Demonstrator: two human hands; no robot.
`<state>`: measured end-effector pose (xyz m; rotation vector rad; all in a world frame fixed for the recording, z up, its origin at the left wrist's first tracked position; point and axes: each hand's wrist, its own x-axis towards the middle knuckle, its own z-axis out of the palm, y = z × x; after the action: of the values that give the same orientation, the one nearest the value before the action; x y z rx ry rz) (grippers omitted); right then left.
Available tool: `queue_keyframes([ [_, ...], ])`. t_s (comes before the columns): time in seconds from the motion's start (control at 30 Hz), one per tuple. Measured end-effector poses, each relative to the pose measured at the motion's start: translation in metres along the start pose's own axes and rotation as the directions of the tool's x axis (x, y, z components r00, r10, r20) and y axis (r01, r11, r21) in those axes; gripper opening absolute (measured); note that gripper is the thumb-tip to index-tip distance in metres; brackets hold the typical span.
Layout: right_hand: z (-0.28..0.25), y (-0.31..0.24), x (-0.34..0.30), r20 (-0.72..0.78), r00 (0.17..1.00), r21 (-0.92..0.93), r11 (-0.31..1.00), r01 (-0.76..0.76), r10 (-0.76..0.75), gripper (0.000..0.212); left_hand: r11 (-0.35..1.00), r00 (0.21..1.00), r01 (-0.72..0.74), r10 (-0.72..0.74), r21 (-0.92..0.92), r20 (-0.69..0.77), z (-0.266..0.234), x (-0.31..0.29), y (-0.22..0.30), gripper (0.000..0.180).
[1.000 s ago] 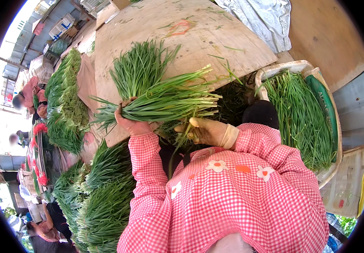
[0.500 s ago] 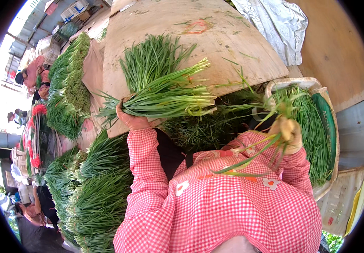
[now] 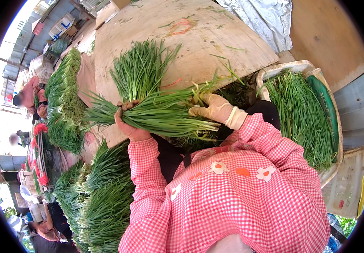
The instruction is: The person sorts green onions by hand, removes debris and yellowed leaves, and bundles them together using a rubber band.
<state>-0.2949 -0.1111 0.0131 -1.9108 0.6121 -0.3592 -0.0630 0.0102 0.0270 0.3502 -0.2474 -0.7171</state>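
A bunch of long green chives (image 3: pixel 156 113) lies across in front of me, its pale stem ends pointing right. My left hand (image 3: pixel 128 125), its fingers dark-stained, is closed round the leafy part of the bunch. My right hand (image 3: pixel 215 109) wears a pale glove, and its fingers are pressed on the stem side, gripping some of the chives there; the fingertips are partly hidden by leaves. Just beyond, another chive bunch (image 3: pixel 139 69) rests on the wooden board (image 3: pixel 215 50), leaves pointing away.
Orange bands (image 3: pixel 179 27) and leaf scraps lie on the board. At right stands a pale crate (image 3: pixel 261 80) filled with chives. Large chive heaps (image 3: pixel 106 211) are at left. A white cloth (image 3: pixel 266 25) hangs over the far board edge. Several people sit farther left.
My right hand has come left from beside the crate to the bunch's stems; the loose yellowish leaves it held are no longer seen trailing from it. My left hand still holds the bunch.
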Motion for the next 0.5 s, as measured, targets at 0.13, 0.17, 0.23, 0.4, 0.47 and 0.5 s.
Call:
queue_keyframes([
  [0.13, 0.012, 0.012, -0.002, -0.089, 0.996, 0.183, 0.983, 0.028, -0.012, 0.049, 0.999, 1.000, 0.012, -0.013, 0.032, 0.016, -0.004, -0.005, 0.000, 0.009],
  [0.17, 0.012, 0.010, -0.002, -0.100, 0.995, 0.181, 0.983, 0.022, -0.004, 0.049, 0.998, 1.000, 0.003, -0.003, 0.065, -0.005, -0.005, -0.008, -0.002, 0.009],
  [0.23, 0.013, 0.013, 0.000, -0.088, 0.996, -0.041, 0.999, 0.019, -0.023, 0.051, 0.993, 1.000, 0.001, -0.001, 0.121, -0.001, -0.010, -0.010, -0.006, 0.010],
  [0.4, 0.015, 0.014, -0.007, -0.030, 0.995, -0.314, 0.944, -0.099, 0.094, 0.049, 0.996, 0.998, 0.058, -0.060, 0.074, 0.026, -0.005, -0.014, -0.010, 0.010],
  [0.47, 0.012, 0.021, -0.012, -0.140, 0.988, -0.547, 0.837, -0.022, -0.065, 0.039, 0.996, 0.998, 0.035, -0.038, 0.077, 0.040, -0.001, -0.013, -0.004, 0.010],
  [0.5, 0.007, 0.024, -0.014, -0.163, 0.985, -0.602, 0.797, -0.054, -0.057, 0.037, 0.995, 0.999, 0.001, -0.006, 0.098, 0.052, 0.001, -0.013, 0.002, 0.011],
])
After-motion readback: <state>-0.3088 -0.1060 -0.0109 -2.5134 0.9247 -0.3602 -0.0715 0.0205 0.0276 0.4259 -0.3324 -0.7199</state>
